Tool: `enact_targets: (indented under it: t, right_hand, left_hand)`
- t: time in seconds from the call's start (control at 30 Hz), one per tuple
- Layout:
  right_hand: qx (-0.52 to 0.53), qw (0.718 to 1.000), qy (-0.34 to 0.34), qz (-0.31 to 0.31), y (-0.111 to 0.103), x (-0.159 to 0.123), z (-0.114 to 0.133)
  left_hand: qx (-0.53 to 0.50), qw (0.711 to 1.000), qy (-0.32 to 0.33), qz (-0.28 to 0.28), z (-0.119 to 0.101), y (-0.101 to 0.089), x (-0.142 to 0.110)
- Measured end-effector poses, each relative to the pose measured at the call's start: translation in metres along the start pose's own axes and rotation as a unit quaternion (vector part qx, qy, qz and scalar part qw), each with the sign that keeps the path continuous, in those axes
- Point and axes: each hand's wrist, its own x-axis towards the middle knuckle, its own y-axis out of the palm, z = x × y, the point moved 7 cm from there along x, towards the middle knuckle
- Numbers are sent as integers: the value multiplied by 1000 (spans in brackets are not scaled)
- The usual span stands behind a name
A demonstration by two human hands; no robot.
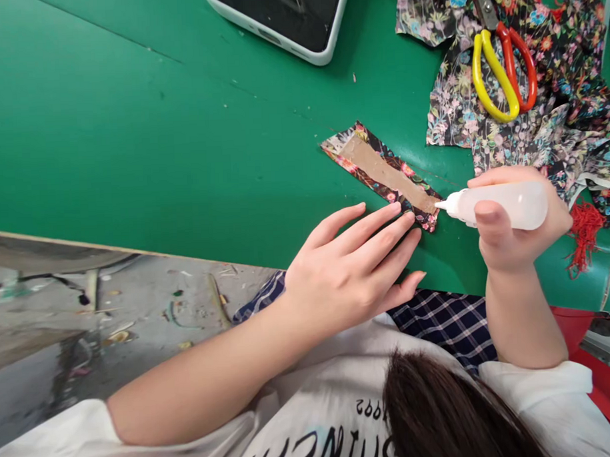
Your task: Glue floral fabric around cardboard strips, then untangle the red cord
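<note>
A narrow strip of dark floral fabric (357,171) lies slantwise on the green table, with a brown backing piece (383,175) along its middle. My left hand (353,263) is laid out flat with fingers stretched, its fingertips touching the strip's lower edge. In my right hand (523,237) is a translucent white squeeze bottle (504,205), tipped on its side. The bottle's narrow nozzle points left and meets the right end of the brown piece. My right fingers are wrapped round the bottle, partly hidden behind it.
Scissors (497,75) with yellow and red handles rest on crumpled floral fabric (455,110) at the upper right. Red threads (585,232) hang near the right edge. A phone-like device (278,29) lies at the top. The green table (132,141) ends at its front edge near my lap.
</note>
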Motion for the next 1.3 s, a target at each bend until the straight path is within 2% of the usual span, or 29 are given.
enact_targets:
  t: [0.1, 0.27, 0.33, 0.53, 0.63, 0.83, 1.03, 1.2, 1.3]
  right_hand:
    - [39, 999, -15, 20, 3, 1, 4]
    - [59, 995, 3, -82, -6, 1, -4]
    - [48, 994, 11, -95, -7, 0, -7]
    - [15, 1000, 13, -14, -1, 0, -3]
    - [-8, 1000, 5, 5, -1, -1, -1]
    - [-1, 1000, 0, -23, -3, 1, 0]
    - [34, 999, -30, -4, 1, 2, 6]
    - [0, 999, -3, -51, -4, 1, -1]
    - [-8, 998, -8, -55, -4, 1, -2]
  left_hand:
    - [1, 1000, 0, 5, 0, 0, 0]
    - [-3, 1000, -7, 22, 1, 1, -1]
    - [-3, 1000, -6, 24, 0, 0, -1]
    - [-1, 1000, -3, 14, 0, 0, 0]
    - [2, 1000, 0, 7, 0, 0, 0]
    - [-4, 1000, -3, 4, 0, 0, -1]
    - [4, 1000, -8, 19, 1, 1, -1]
    - [-7, 1000, -5, -7, 0, 1, -4]
    - [-6, 1000, -8, 4, 1, 3, -4]
